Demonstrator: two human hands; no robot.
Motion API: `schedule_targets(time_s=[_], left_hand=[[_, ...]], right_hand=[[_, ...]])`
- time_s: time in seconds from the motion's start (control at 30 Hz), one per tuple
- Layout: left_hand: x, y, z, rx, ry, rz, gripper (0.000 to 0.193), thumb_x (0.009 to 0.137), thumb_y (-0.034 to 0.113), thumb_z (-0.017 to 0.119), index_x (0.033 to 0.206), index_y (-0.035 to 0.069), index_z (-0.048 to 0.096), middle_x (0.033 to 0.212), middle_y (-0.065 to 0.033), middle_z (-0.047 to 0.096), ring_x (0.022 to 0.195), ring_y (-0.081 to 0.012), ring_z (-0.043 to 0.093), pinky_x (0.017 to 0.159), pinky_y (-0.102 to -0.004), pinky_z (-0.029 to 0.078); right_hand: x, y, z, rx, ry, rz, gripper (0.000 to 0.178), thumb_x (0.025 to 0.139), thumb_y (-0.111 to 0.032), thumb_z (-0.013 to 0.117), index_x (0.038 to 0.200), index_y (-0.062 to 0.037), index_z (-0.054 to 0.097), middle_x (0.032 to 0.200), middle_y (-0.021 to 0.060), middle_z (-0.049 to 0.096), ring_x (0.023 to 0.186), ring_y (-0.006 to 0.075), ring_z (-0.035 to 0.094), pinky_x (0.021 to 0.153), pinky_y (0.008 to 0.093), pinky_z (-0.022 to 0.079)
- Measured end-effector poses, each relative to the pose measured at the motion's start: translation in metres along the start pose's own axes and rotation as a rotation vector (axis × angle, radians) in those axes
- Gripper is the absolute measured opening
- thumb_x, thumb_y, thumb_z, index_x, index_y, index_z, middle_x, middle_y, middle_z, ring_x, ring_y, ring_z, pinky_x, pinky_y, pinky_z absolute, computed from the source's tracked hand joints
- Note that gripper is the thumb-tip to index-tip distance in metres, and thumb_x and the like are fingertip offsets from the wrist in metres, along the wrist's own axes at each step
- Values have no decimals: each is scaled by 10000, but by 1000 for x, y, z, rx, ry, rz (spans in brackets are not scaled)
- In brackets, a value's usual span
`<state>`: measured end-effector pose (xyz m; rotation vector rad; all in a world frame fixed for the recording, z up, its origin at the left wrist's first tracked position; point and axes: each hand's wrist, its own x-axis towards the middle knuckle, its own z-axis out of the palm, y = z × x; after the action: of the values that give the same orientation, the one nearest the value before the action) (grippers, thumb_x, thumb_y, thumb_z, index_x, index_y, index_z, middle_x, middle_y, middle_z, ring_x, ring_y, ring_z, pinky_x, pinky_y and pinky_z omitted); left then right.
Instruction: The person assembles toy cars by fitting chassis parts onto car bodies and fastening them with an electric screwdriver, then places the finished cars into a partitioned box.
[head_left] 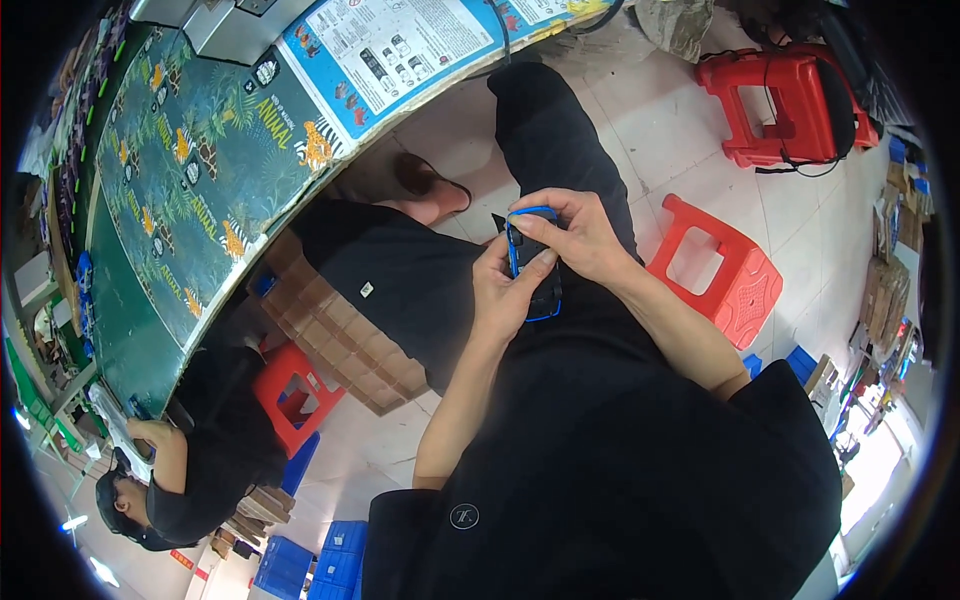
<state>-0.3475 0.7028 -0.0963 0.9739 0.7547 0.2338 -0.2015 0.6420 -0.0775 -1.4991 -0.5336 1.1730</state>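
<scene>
Both of my hands hold a flat, black, rectangular thing with a bright blue edge [546,298] above my lap. My left hand [497,292] grips its left side, with the thumb lying across its face. At its upper end, my right hand [578,238] pinches the blue rim between thumb and fingers. The fingers cover much of the thing, so I cannot tell its exact kind. A small pale piece [367,290] lies on the dark cloth over my leg.
A curved workbench [140,320] covered with printed animal sheets runs along the upper left. Below it sits a divided cardboard box [335,335]. Red stools [745,290] stand at the right. A co-worker [215,440] works at the lower left, near blue crates [340,560].
</scene>
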Motion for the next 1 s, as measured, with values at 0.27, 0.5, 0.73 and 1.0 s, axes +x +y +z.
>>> schedule_targets(time_s=[0.27, 0.5, 0.73, 1.0], left_hand=[[-1, -12, -3, -183, -9, -98, 261, 965, 170, 653, 1179, 27, 610, 953, 38, 608, 840, -36, 519, 742, -212, 440], [1, -21, -4, -130, -36, -46, 232, 974, 178, 641, 1153, 34, 608, 911, 49, 598, 826, -22, 503, 723, -205, 426], [3, -10, -7, -204, -74, -90, 284, 990, 213, 605, 1190, 14, 581, 989, -78, 670, 788, -147, 677, 710, -320, 601], [3, -11, -8, -206, -61, -67, 300, 965, 206, 649, 1190, 12, 607, 969, -73, 681, 783, -141, 680, 715, -289, 577]], right_hand=[[-3, 14, -2, 97, -5, 93, 231, 963, -149, 654, 1118, 21, 677, 947, 25, 688, 884, 65, 613, 797, 228, 495], [-6, 17, -4, 9, 9, 149, 230, 974, -148, 639, 1127, 19, 677, 954, 18, 689, 895, 65, 612, 818, 230, 492], [-8, 14, -29, 116, -144, 145, 380, 980, -159, 619, 1311, 26, 594, 1118, 77, 694, 1017, 118, 631, 898, 278, 506], [-18, 11, -28, 108, -162, 83, 380, 931, -68, 665, 1293, 29, 598, 1088, 71, 695, 957, 104, 646, 841, 250, 525]])
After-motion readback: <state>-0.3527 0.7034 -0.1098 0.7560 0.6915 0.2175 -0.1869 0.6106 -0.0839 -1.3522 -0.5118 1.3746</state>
